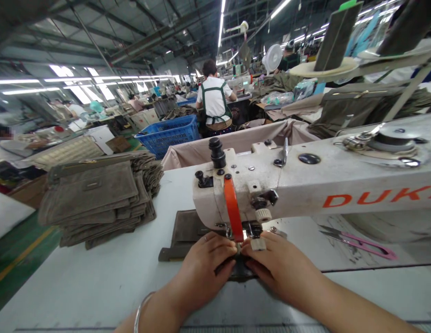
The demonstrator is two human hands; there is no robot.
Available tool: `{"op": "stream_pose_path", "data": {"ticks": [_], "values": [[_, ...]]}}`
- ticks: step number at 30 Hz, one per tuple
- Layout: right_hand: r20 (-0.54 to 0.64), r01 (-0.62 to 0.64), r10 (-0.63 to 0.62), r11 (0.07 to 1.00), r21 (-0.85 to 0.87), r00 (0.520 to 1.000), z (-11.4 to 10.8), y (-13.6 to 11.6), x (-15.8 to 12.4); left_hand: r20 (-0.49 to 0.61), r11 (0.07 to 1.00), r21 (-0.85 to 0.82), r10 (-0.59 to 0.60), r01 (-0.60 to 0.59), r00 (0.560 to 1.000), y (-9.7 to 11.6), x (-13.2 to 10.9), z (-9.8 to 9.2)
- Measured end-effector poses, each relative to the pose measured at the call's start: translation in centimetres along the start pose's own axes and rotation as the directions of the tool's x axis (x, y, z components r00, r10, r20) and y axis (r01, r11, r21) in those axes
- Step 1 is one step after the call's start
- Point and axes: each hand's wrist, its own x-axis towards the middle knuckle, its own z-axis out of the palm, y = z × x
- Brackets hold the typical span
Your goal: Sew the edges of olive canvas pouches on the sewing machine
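Two hands, left hand and right hand, angle inward, wrists low, fingers curled and pinching a dark olive fabric panel beneath the sewing machine head on the white surface.

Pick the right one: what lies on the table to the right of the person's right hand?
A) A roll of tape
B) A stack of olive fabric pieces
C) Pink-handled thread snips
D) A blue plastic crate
C. The pink-handled thread snips lie open-bladed on the white sewing table, off to the right of the right hand.
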Motion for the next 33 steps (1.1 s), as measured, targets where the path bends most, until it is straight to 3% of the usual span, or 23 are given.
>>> {"op": "stream_pose_path", "data": {"ticks": [12,21,33], "values": [[-0.081,0.034,-0.038,0.998,-0.054,0.996,0.8,0.5,0.4,-0.061,0.999,-0.003,-0.054,0.054,0.997,-1.1,0.5,1.2],[-0.073,-0.096,0.091,0.993,-0.066,0.993,1.5,1.3,0.9,-0.052,0.987,0.060,-0.144,0.147,0.988,-2.0,1.0,1.8],[-0.108,-0.112,0.101,0.988,-0.104,0.989,1.7,1.2,0.9,-0.058,0.983,0.087,-0.154,0.159,0.986,-1.8,1.3,1.7]]}}
